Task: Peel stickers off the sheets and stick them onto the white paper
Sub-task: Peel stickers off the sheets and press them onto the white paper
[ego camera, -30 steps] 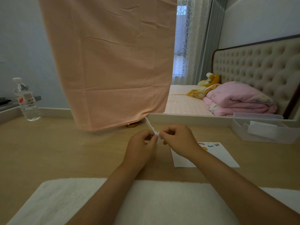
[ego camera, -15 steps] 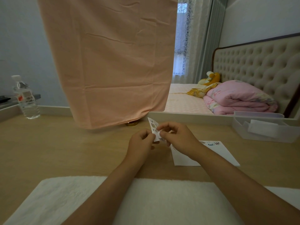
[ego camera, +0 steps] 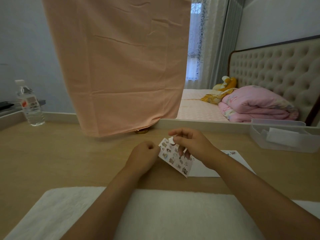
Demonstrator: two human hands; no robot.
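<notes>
Wooden bench (ego camera: 69, 161); white paper (ego camera: 203, 169) flat on it, right of centre, under right forearm. Sticker sheet (ego camera: 174, 159) held tilted above paper's left edge. Left grip (ego camera: 143, 156) pinching sheet's left edge. Right grip (ego camera: 192, 144) pinching small sticker (ego camera: 171, 140) at sheet's far corner

Left middle of the frame, a wide run of bare counter (ego camera: 65, 153), open for a pass. Far left, a water bottle (ego camera: 30, 108) guards the back edge. Upper centre, the peach cloth (ego camera: 117, 66) hangs down to counter level, walling off the back. Centre is taken: left hand (ego camera: 143, 156) holds the sticker sheet (ego camera: 174, 158) tilted up, right hand (ego camera: 190, 144) pinches a sticker (ego camera: 171, 140) at its top. Right edge, a clear tray (ego camera: 284, 142) blocks the back, with bare wood between it and the white paper (ego camera: 200, 170). A white towel (ego camera: 155, 213) covers the bottom.
</notes>
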